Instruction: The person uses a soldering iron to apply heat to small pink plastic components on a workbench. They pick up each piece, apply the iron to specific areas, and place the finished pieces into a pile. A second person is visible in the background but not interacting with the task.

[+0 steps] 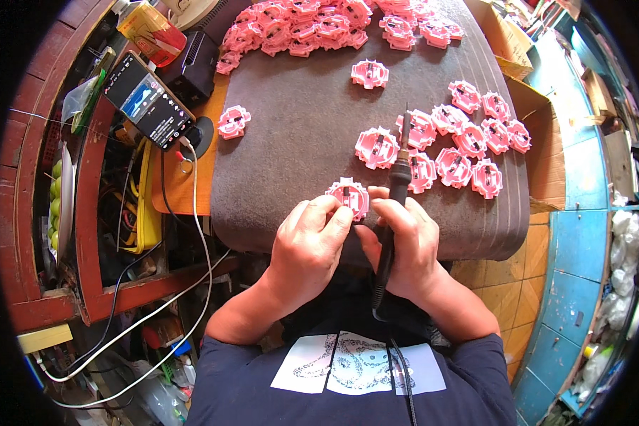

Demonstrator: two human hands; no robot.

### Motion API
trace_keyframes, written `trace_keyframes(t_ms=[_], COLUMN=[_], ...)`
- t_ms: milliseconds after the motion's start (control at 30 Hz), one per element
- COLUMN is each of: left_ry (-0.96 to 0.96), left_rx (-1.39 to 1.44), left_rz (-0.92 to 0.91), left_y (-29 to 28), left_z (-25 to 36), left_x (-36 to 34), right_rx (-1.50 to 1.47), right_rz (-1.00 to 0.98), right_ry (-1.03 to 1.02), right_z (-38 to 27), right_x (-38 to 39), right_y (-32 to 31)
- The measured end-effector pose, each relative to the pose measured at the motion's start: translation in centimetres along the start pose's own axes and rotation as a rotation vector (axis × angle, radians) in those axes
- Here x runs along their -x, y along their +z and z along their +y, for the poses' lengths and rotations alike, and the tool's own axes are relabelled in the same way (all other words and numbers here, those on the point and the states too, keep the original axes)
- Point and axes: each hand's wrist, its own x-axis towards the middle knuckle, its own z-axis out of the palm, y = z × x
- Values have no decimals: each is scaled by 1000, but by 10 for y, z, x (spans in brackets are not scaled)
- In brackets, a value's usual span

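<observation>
Between the thumb and fingers of my left hand (307,240) is a round pink plastic part (348,196) with notched edges and a dark piece in its middle. My right hand (413,245) is closed around the black handle of a soldering iron (399,177), whose thin metal tip points up and away from me. The right fingertips come close to the held part; whether they touch it I cannot tell. Just beyond the iron, several similar pink parts (454,167) lie spread over the dark mat (291,156). Single ones rest at the left (233,122) and farther back (370,74).
A large heap of pink parts (298,27) covers the far end of the mat. To the left stand a lit phone (149,99) with a white cable (204,248) and a drink bottle (149,32). Cardboard boxes (539,142) line the right edge. The iron's cord (403,369) hangs over my shirt.
</observation>
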Motion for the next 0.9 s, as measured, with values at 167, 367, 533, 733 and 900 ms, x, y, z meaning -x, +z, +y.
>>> trace_keyframes(t_ms=[167, 367, 533, 733, 900], left_ry=[30, -35, -30, 17, 17], left_rx=[-18, 3, 26, 33, 74], left_rz=[-9, -8, 8, 23, 32], left_y=[0, -2, -1, 0, -1], left_z=[-3, 2, 1, -3, -6], left_x=[1, -1, 0, 0, 2], right_rx=[29, 46, 40, 41, 58], right_rz=[-40, -31, -34, -38, -61], right_ry=[-2, 12, 16, 8, 6], right_z=[1, 0, -1, 0, 3], right_x=[-10, -10, -12, -12, -10], right_y=[7, 10, 10, 8, 8])
